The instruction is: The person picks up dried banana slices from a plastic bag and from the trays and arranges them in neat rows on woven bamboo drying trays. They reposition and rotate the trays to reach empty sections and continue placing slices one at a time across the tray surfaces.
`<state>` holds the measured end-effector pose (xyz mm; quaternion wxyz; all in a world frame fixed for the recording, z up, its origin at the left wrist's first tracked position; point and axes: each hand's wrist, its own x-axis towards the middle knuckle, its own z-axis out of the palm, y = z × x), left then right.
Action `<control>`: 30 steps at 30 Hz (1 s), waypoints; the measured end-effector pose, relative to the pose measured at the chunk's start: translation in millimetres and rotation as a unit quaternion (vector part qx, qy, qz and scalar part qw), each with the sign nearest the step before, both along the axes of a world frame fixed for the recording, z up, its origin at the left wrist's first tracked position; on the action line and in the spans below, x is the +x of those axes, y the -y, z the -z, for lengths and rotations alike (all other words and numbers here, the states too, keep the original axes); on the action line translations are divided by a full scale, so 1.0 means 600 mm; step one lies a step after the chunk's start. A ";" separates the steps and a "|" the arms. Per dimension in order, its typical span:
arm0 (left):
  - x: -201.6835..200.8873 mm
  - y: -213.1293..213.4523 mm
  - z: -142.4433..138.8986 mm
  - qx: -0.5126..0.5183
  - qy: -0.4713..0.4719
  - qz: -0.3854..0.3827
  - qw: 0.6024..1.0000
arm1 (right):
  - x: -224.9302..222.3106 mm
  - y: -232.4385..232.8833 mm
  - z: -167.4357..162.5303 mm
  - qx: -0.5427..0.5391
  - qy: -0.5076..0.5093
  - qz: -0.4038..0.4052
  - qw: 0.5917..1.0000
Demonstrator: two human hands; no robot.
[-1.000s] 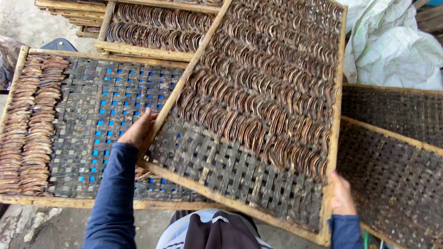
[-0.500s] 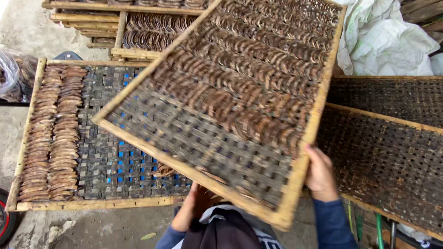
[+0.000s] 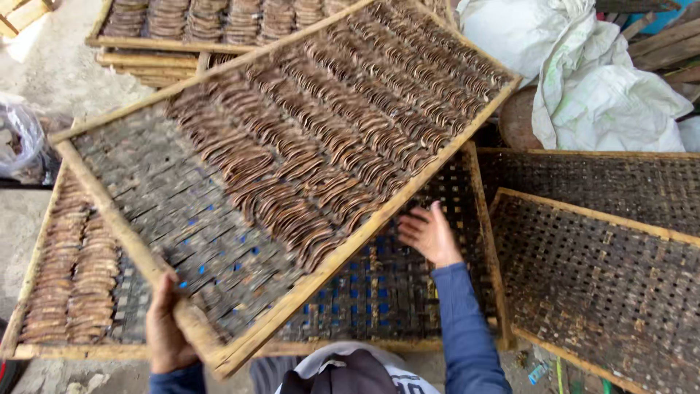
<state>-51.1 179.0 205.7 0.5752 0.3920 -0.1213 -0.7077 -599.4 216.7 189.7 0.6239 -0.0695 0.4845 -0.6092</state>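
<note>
I hold a large wood-framed woven tray (image 3: pixel 127 241) loaded with rows of brown curved dried strips (image 3: pixel 328 138). It lies tilted and turned over a lower woven tray (image 3: pixel 481 219) that has blue showing through its weave. My left hand (image 3: pixel 166 328) grips the near corner of the held tray's frame. My right hand (image 3: pixel 430 233) is open, fingers spread, at the held tray's right edge above the lower tray; whether it touches the frame I cannot tell. More dried strips (image 3: pixel 73 277) lie in rows on the lower tray's left end.
Two empty dark woven trays (image 3: pixel 605 270) lie to the right. More loaded trays (image 3: pixel 211 22) are stacked at the back. White sacks (image 3: pixel 583 80) sit at the back right, and a plastic bag (image 3: pixel 18 138) lies at the left on the concrete ground.
The held tray has swung round to the left over the lower tray. My left hand moved to the near corner. My right hand let go of the frame and now spreads open.
</note>
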 end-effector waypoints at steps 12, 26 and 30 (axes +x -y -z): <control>0.094 0.044 0.158 0.079 0.349 -0.044 0.933 | -0.222 0.353 0.105 -0.131 0.049 0.178 0.974; 0.177 0.303 0.020 -0.086 0.380 0.025 0.921 | -0.173 0.227 0.167 -0.296 0.047 0.233 0.925; 0.133 0.507 0.025 -0.127 0.332 0.102 0.929 | -0.133 0.204 0.189 -0.278 0.052 0.280 0.917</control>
